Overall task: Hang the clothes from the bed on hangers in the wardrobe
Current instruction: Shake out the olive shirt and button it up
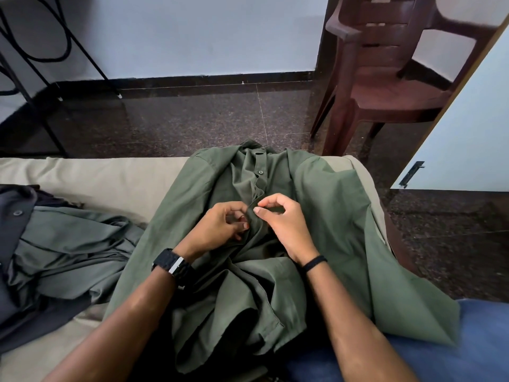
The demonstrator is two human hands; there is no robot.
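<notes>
An olive green shirt (330,210) lies spread on the beige bed (91,177), collar toward the far edge and one button showing on its placket. My left hand (223,224) and my right hand (283,219) meet at the middle of the placket. Each pinches the fabric edge between thumb and fingers, close beside the other. More clothes lie at the left: a grey-green garment (71,244) and a dark navy one (13,221) with a button. No hanger is in view.
A brown plastic chair (385,78) stands on the dark speckled floor (209,119) beyond the bed. A black metal frame (33,64) stands at far left. A white door (468,128) with a black latch is at the right. My blue-jeaned leg (440,351) shows bottom right.
</notes>
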